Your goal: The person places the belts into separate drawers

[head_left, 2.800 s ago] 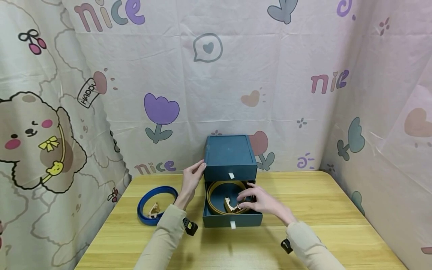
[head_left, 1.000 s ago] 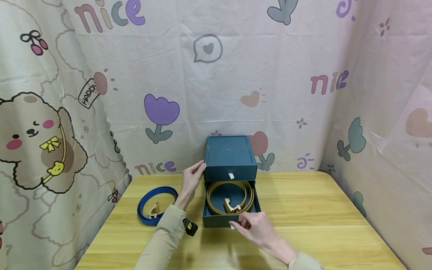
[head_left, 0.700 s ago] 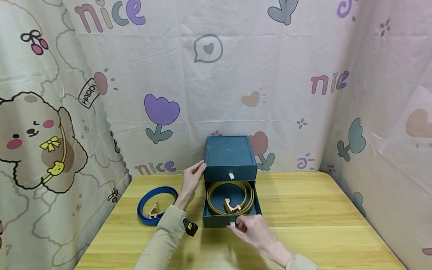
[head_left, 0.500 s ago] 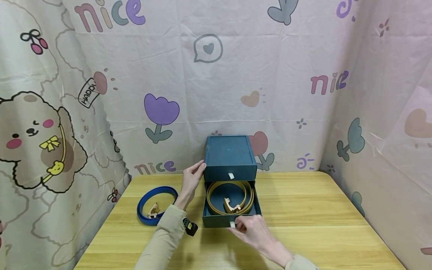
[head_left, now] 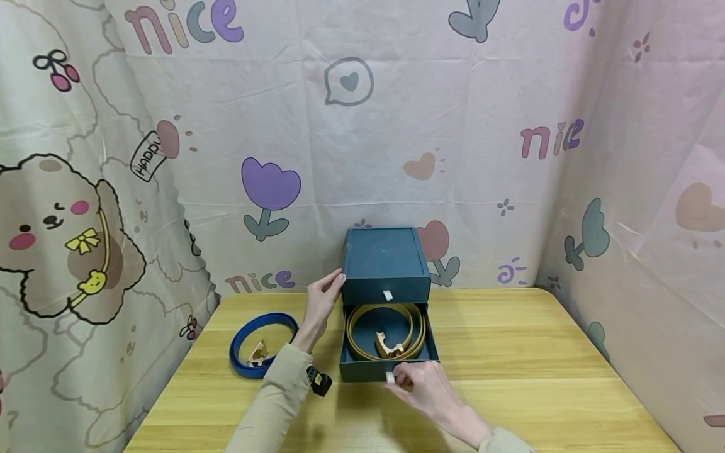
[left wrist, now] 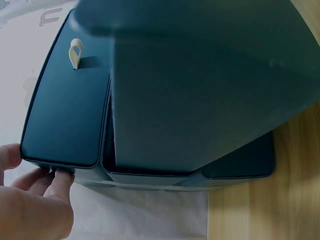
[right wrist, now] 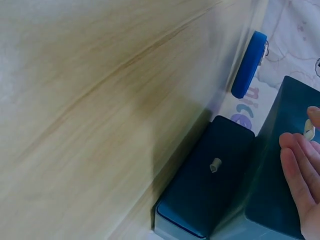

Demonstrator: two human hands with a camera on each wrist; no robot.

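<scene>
A dark teal drawer box stands at the back of the table, its middle drawer pulled out. Inside that drawer lies a coiled yellow belt with a gold buckle. My right hand is at the drawer's front, thumb and fingertips round the white pull tab in the right wrist view. Fingers of my left hand rest against the box's upper left side; the left wrist view shows the fingertips on its side wall.
A coiled blue belt with a gold buckle lies on the wooden table, left of the box. The upper drawer's tab and the lower drawer's tab stick out. A patterned cloth hangs behind.
My right hand has moved from over the yellow belt inside the drawer to the pull tab at its front. Left hand, drawer and blue belt stay where they were.
</scene>
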